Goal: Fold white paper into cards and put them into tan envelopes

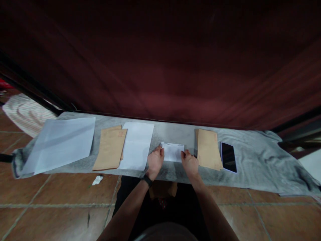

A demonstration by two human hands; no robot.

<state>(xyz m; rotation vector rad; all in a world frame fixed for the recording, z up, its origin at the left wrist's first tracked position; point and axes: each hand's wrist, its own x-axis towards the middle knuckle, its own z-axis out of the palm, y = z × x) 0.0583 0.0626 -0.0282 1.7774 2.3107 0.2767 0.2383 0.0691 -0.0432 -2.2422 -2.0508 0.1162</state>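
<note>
A folded sheet of white paper (172, 153) lies on the grey cloth (175, 130) in front of me. My left hand (155, 160) grips its left edge, with thumb and fingers closed on it. At the opposite edge my right hand (189, 162) pinches the same paper. Just right of that hand rests a stack of brown envelopes (208, 149). Flat white sheets (136, 145) lie beside my left hand, partly under a second stack of brown envelopes (109, 149).
Large white sheets (64, 142) lie at the left end of the cloth-covered surface. A phone (228, 157) is right of the envelopes. A dark red panel (163, 83) rises behind the surface. A scrap of white paper (97, 180) is on the tiled floor (67, 207).
</note>
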